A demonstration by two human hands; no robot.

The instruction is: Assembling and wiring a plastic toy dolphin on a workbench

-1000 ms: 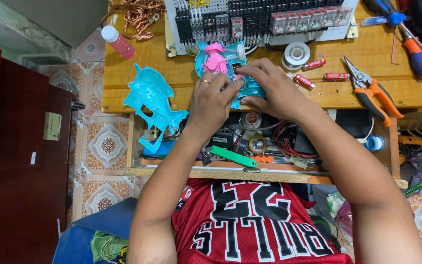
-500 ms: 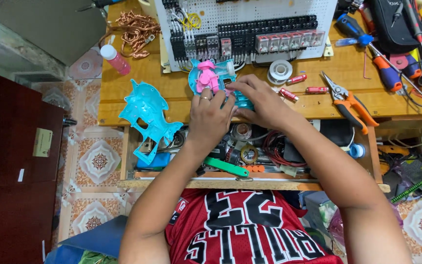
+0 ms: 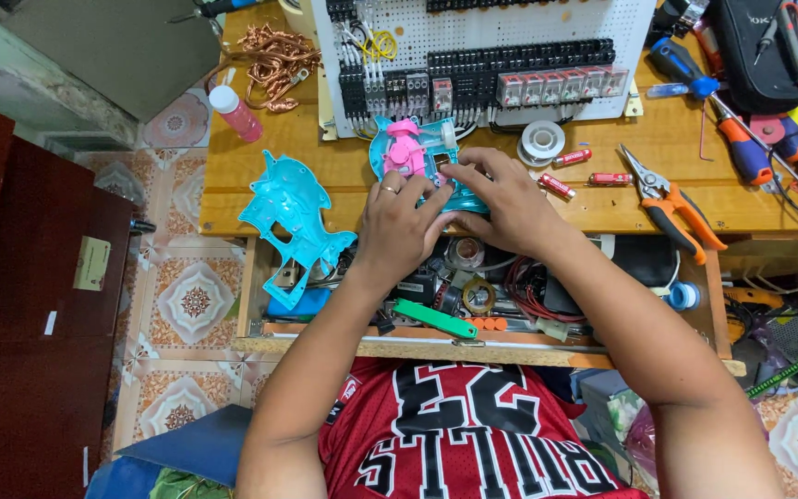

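Note:
A turquoise plastic toy half with a pink inner part (image 3: 405, 148) lies on the wooden bench in front of me. My left hand (image 3: 397, 226), a ring on one finger, grips its lower left edge. My right hand (image 3: 501, 199) covers its lower right side, fingers curled onto the turquoise shell (image 3: 459, 196). The other turquoise shell half (image 3: 290, 217) lies apart to the left, overhanging the bench edge and an open drawer.
A white perforated board with relays and wiring (image 3: 482, 65) stands behind the toy. Copper wire coils (image 3: 274, 55), a pink bottle (image 3: 235, 113), red batteries (image 3: 573, 157), orange-handled pliers (image 3: 671, 203), screwdrivers (image 3: 731, 129) and a solder spool (image 3: 542, 141) lie around. The open drawer (image 3: 473, 296) holds several cluttered parts.
Both hands have stayed on the turquoise toy, their fingers shifting slightly. The head camera has tilted, so the bench sits lower in view and more of the white board shows.

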